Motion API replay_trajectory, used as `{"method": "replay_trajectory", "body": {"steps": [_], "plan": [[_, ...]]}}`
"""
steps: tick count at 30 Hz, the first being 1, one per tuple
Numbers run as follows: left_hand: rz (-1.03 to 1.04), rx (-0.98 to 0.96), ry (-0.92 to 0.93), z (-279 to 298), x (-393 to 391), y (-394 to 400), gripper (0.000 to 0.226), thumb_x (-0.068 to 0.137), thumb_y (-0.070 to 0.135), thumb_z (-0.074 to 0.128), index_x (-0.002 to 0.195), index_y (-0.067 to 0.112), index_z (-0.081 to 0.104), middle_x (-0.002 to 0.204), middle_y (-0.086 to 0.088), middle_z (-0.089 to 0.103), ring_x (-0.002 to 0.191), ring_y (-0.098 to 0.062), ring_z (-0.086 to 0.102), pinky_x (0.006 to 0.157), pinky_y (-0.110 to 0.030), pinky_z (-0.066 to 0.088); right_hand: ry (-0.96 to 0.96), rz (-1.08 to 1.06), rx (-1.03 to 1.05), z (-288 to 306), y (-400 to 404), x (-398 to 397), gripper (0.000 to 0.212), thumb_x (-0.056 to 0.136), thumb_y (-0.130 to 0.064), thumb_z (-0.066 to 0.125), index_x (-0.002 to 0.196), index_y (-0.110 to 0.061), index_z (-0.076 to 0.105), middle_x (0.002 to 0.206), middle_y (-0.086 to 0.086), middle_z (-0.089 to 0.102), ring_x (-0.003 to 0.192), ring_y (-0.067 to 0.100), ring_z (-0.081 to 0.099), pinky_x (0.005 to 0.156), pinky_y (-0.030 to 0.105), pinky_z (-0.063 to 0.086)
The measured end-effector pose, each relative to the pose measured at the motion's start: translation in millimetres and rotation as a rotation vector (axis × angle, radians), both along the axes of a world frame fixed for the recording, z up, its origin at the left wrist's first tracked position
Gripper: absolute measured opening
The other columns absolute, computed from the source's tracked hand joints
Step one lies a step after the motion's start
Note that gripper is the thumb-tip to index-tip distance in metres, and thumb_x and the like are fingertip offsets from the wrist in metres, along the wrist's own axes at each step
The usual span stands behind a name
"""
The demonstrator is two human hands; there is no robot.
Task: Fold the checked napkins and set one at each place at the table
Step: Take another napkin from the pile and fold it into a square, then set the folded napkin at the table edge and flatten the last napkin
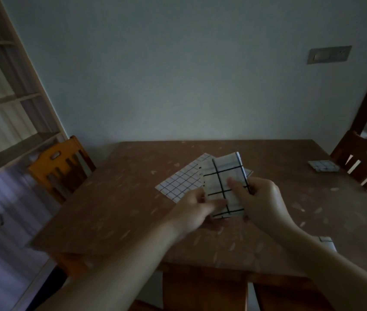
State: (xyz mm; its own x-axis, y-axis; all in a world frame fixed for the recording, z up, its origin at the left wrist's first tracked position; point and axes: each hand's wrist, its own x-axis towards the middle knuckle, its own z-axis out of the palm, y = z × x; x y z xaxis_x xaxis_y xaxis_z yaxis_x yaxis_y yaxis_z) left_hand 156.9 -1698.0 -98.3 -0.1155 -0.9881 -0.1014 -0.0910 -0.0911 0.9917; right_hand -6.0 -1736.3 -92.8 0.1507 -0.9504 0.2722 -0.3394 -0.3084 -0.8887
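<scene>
A folded white napkin with wide black checks (225,176) is held up over the middle of the brown table (115,209). My left hand (197,208) pinches its lower left edge. My right hand (256,198) grips its right side, thumb on the front. Beneath it lies a flat napkin with a finer check (182,181). Another folded napkin (323,166) rests at the far right place, by the right chair. The corner of one more checked napkin (327,241) peeks out behind my right forearm near the front edge.
An orange wooden chair (62,164) stands at the table's left side and a dark wooden chair (365,163) at the right. A wall runs along the table's far edge. Shelving (5,102) fills the left.
</scene>
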Motion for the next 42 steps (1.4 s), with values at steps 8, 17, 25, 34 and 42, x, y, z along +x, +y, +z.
{"method": "replay_trajectory", "body": {"steps": [8,17,25,34,42], "plan": [[0.066,0.097,-0.017,-45,81,-16,0.011,0.096,0.019,0.059,0.094,0.021,0.070,0.086,-0.002,0.072,0.069,-0.014,0.070,0.065,-0.030,0.054,-0.088,-0.006,0.273,-39,-31,57,0.041,0.091,-0.036,0.063,0.080,0.004,0.068,0.065,0.012,0.062,0.052,0.017,0.055,0.049,0.028,0.046],[0.061,0.180,0.017,-120,127,-39,0.022,0.102,0.013,0.048,0.087,0.011,0.064,0.070,0.000,0.066,0.051,-0.010,0.064,0.055,-0.026,0.053,-0.048,-0.086,0.596,-111,-34,99,0.024,0.092,-0.030,0.061,0.088,-0.010,0.073,0.080,0.012,0.074,0.063,0.021,0.067,0.053,0.027,0.051],[0.086,0.411,-0.373,-230,93,-68,0.037,0.101,0.031,0.050,0.130,0.010,0.059,0.141,-0.015,0.053,0.122,-0.035,0.056,0.103,-0.047,0.047,0.197,-0.163,0.758,-211,-56,86,0.016,0.089,-0.008,0.056,0.089,-0.013,0.072,0.077,0.006,0.071,0.064,0.025,0.065,0.063,0.040,0.058],[0.323,0.342,-0.485,-285,70,-85,0.034,0.092,0.025,0.066,0.124,0.017,0.057,0.096,0.003,0.062,0.082,-0.013,0.060,0.069,-0.024,0.047,0.382,-0.169,0.669,-276,-73,81,0.027,0.087,-0.011,0.059,0.112,-0.021,0.056,0.078,-0.001,0.065,0.068,0.015,0.063,0.057,0.029,0.055],[0.153,0.260,-0.690,-283,81,-90,0.026,0.094,0.038,0.056,0.118,0.027,0.055,0.102,0.005,0.067,0.088,-0.012,0.064,0.072,-0.030,0.055,0.533,-0.086,0.663,-276,-87,80,0.024,0.087,-0.024,0.061,0.109,-0.024,0.051,0.080,-0.006,0.066,0.068,0.012,0.066,0.061,0.036,0.060]]}}
